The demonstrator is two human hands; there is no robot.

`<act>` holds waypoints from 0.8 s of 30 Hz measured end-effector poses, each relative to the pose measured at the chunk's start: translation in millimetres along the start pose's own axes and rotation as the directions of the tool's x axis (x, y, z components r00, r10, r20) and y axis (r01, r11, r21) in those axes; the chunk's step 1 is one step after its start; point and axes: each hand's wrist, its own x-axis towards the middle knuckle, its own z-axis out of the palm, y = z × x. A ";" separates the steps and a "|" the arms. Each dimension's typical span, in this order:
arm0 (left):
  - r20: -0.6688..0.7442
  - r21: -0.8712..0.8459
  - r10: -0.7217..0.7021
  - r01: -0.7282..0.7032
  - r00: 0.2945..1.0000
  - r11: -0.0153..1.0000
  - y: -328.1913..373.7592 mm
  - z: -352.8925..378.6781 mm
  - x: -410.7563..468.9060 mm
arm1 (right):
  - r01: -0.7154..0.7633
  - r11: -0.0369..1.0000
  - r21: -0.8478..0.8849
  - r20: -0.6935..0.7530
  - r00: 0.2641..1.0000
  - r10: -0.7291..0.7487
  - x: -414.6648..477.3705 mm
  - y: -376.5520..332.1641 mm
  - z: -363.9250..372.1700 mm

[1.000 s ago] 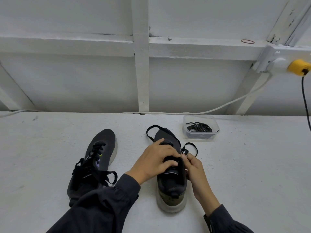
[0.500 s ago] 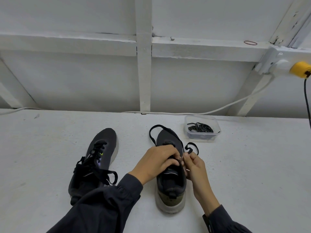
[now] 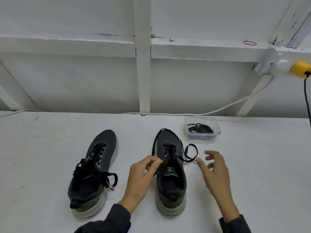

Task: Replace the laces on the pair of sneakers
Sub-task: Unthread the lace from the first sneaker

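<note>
Two dark sneakers with pale soles stand side by side on the white bench, toes pointing away from me. The left sneaker (image 3: pixel 94 170) has its black lace hanging loose over the side. On the right sneaker (image 3: pixel 170 175) a black lace (image 3: pixel 190 153) is partly threaded, its ends looping around the toe and out to the right. My left hand (image 3: pixel 143 175) pinches one strand of that lace beside the tongue. My right hand (image 3: pixel 212 169) hovers just right of the shoe, fingers spread and blurred, holding nothing.
A clear plastic tub (image 3: pixel 202 130) of coiled black laces sits behind the right sneaker. A white cable (image 3: pixel 193 114) runs along the back edge of the bench to a wall socket with a yellow plug (image 3: pixel 300 71). White wall framing stands behind.
Both hands were bunched over the right sneaker's tongue. Now they have drawn apart: the left one keeps a lace strand and the right one has let go and moved right.
</note>
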 end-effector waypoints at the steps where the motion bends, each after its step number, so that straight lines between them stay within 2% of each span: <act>1: -0.010 -0.053 -0.028 0.027 1.000 0.998 2.5 0.5 0.2 | -0.003 0.991 0.132 0.060 0.998 -0.005 -3.8 -5.9 5.5; 4: -0.035 -0.126 -0.061 0.056 0.998 0.990 8.5 0.9 2.5 | 0.000 0.949 0.315 0.222 0.972 -0.074 -16.7 -19.0 24.9; 7: -0.103 -0.073 -0.032 0.024 0.994 0.997 9.9 -1.5 5.6 | -0.018 0.931 0.364 0.225 0.972 -0.069 -24.6 -21.4 38.8; 9: -0.115 -0.095 -0.067 0.056 0.991 0.994 7.8 -6.3 8.2 | -0.067 0.922 0.381 0.245 0.969 -0.031 -27.0 -20.6 42.8; 11: -0.056 -0.122 -0.143 0.136 0.988 0.983 5.4 -10.4 11.3 | -0.107 0.912 0.395 0.277 0.961 -0.007 -28.6 -19.9 46.0; 14: 0.078 -0.075 -0.206 0.212 0.975 0.974 4.6 -8.4 15.4 | -0.142 0.888 0.437 0.306 0.952 0.002 -31.2 -19.7 50.1; 18: 0.131 0.052 -0.140 0.134 0.981 0.990 4.4 0.1 20.0 | -0.188 0.872 0.452 0.354 0.935 0.018 -34.0 -23.3 49.4; 22: 0.201 0.062 -0.210 0.202 0.957 0.978 5.3 -3.6 31.3 | -0.189 0.871 0.452 0.375 0.927 0.007 -34.9 -23.6 47.5; 24: 0.268 0.123 -0.184 0.156 0.946 0.980 7.6 -5.2 36.5 | -0.183 0.873 0.452 0.391 0.920 -0.009 -34.9 -23.6 46.9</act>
